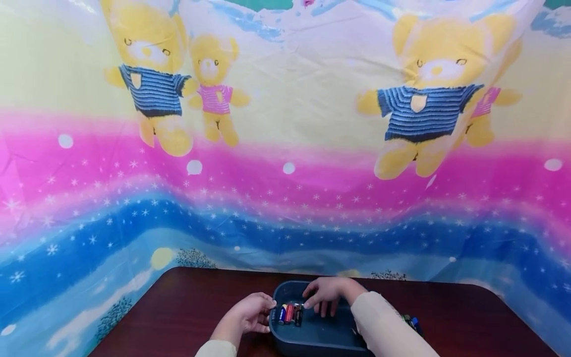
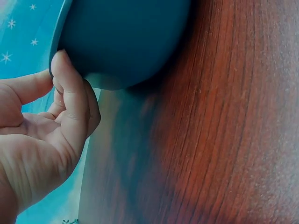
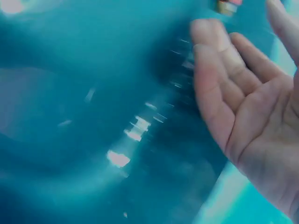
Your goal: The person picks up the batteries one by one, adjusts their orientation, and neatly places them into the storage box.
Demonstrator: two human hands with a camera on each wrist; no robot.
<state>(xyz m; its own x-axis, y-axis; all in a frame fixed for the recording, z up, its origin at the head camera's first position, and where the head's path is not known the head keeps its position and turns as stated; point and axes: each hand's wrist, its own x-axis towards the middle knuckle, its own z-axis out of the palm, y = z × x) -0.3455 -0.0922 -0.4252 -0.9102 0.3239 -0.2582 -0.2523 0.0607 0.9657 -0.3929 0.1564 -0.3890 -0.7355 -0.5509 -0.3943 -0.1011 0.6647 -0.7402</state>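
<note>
A dark blue-grey plastic bin [image 1: 327, 331] stands on the table. Its left end rim is pinched between thumb and finger of my left hand [image 1: 252, 312]; the left wrist view shows this grip on the bin wall [image 2: 121, 42] closely. Several batteries [image 1: 291, 314], blue, red and black, lie side by side at the bin's left end. Over the bin's inside, just right of them, is my right hand [image 1: 327, 293], fingers loosely bent and thumb apart. Nothing shows in its palm in the right wrist view, where a blurred battery end [image 3: 227, 7] appears beyond the fingertips.
More small items that look like batteries [image 1: 414, 323] lie on the table right of the bin, partly hidden by my right sleeve [image 1: 388, 322]. The dark wood table [image 1: 209, 292] ends at a printed curtain [image 1: 285, 198] with bears.
</note>
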